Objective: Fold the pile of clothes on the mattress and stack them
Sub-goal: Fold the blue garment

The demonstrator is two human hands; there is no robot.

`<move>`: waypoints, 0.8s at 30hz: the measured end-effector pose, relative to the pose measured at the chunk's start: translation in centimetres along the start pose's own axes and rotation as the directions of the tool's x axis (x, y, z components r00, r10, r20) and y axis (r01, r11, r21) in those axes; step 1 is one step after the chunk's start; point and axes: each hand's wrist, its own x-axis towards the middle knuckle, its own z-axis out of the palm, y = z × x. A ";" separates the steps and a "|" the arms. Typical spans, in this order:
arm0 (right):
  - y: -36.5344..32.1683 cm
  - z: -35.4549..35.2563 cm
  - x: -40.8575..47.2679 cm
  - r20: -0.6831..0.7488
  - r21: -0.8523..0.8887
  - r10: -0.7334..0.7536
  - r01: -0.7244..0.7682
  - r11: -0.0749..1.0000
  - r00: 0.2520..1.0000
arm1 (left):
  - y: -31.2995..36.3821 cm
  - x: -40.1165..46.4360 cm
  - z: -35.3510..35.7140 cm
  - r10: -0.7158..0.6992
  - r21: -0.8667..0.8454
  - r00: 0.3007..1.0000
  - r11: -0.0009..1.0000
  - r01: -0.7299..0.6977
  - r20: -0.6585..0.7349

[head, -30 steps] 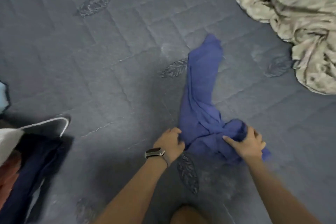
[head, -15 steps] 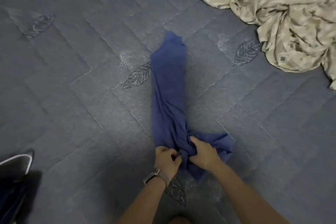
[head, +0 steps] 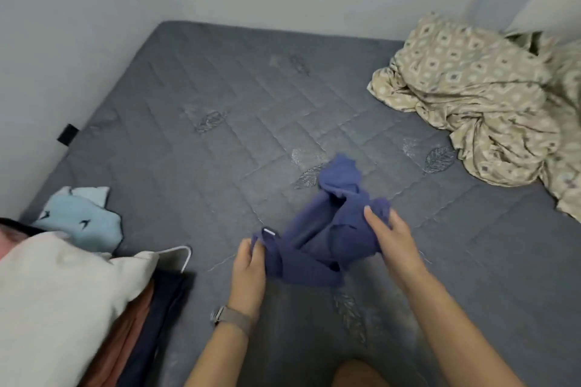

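A crumpled blue garment [head: 317,239] is held just above the grey quilted mattress [head: 195,166], its far end still trailing on the surface. My left hand [head: 250,267], with a watch on the wrist, pinches the garment's near left edge by a small white tag. My right hand [head: 393,239] grips the bunched cloth on the right side. A pile of clothes [head: 63,302] lies at the near left: a white piece on top, a salmon one and a dark navy one with white trim beneath.
A light blue garment [head: 83,220] lies on the mattress behind the pile. A beige patterned sheet [head: 484,104] is heaped at the far right. Grey walls [head: 63,25] close the mattress at left and back. My knee [head: 358,375] shows at the bottom edge.
The view has tilted up, showing walls and the left pile. My hands have moved apart and lifted the near end of the blue garment, which was stretched long on the mattress.
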 end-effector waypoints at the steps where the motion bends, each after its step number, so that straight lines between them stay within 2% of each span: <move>1: -1.7 0.5 -1.8 -0.019 0.077 -0.027 0.028 0.997 0.999 | 2.3 -1.4 -2.0 0.044 -0.026 0.999 0.999 -0.043 0.021; 3: -4.8 0.9 -5.6 -0.018 0.247 -0.039 0.042 0.968 0.999 | 6.5 -4.4 -5.9 0.146 -0.052 0.987 0.988 -0.142 0.063; 5: -7.6 0.9 -9.6 0.048 0.409 -0.025 0.003 0.913 0.999 | 10.1 -7.6 -9.5 0.224 -0.099 0.969 0.972 -0.214 0.104; 7: -9.6 0.9 -13.5 0.082 0.487 -0.013 -0.029 0.873 0.997 | 13.3 -10.5 -12.2 0.263 -0.171 0.956 0.956 -0.240 0.130; 13: -13.7 1.0 -21.8 0.136 0.466 0.020 -0.081 0.881 0.991 | 20.2 -14.7 -15.6 0.414 -0.190 0.906 0.900 -0.392 0.093; 18: -15.1 -0.1 -25.3 0.158 0.513 0.032 -0.110 0.851 0.987 | 22.5 -15.2 -15.1 0.414 -0.190 0.909 0.897 -0.399 0.044; 21: -15.4 -1.2 -26.7 0.149 0.463 0.016 -0.084 0.882 0.989 | 23.0 -15.5 -14.0 0.376 -0.179 0.921 0.918 -0.354 0.102; 24: -15.3 -2.6 -27.4 0.093 0.426 0.041 -0.077 0.902 0.995 | 23.4 -16.4 -12.4 0.399 -0.137 0.899 0.915 -0.378 0.182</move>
